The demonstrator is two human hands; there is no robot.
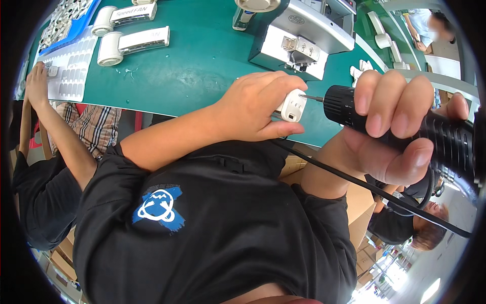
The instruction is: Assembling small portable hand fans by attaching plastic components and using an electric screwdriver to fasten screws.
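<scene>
My left hand [253, 106] is closed around a small white plastic part [293, 107], its rounded end turned to the right. Small holes and a dark rectangular slot show in that end; the rest is hidden by my fingers. In my right hand [392, 124] is a black electric screwdriver [340, 105], held level with its thin bit pointing left. The bit's tip meets the upper part of the white end, where I cannot make out a screw. A black cable [354, 180] runs below the right hand.
A grey box-shaped machine [291, 58] stands on the green table [202, 66] beyond my hands. Two white handheld fans [144, 39] [134, 14] lie at the far left, near a sheet of labels [76, 63] and a blue-edged tray [63, 25]. A co-worker's hands [38, 86] are at the left edge.
</scene>
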